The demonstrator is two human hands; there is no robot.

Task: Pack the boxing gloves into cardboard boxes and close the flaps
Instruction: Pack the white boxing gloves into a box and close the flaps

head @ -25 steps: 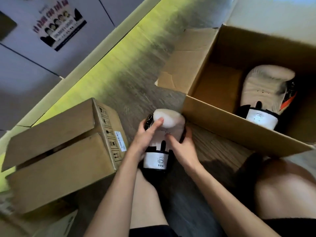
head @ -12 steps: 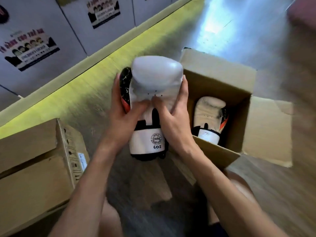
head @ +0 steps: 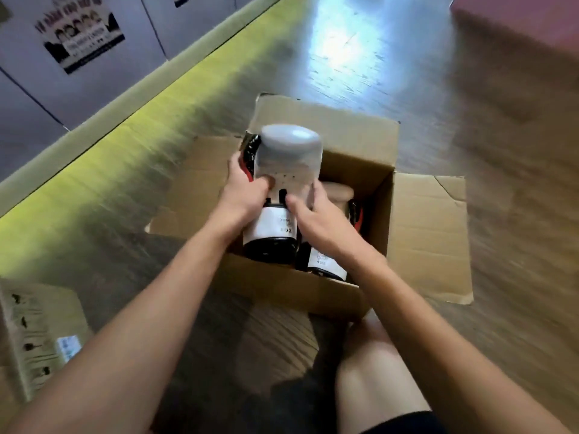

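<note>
I hold a white boxing glove (head: pixel 289 158) with a black cuff and red-black side in both hands, over the left half of an open cardboard box (head: pixel 369 142). My left hand (head: pixel 246 189) grips its left side and my right hand (head: pixel 316 214) grips its right side near the wrist band. A second white glove (head: pixel 329 260) lies inside the box on the right, mostly hidden behind my right hand. The box flaps are spread open, one flat to the right (head: pixel 429 239) and one to the left (head: pixel 200 183).
A closed cardboard box (head: pixel 40 333) with a label stands at the lower left. Grey lockers with posters (head: pixel 81 36) line the back left above a yellow-green strip. My knee (head: pixel 372 364) sits just in front of the open box on the wooden floor.
Both hands carried the glove from the floor near my legs up and forward, and it now sits over the open box beside the other glove.
</note>
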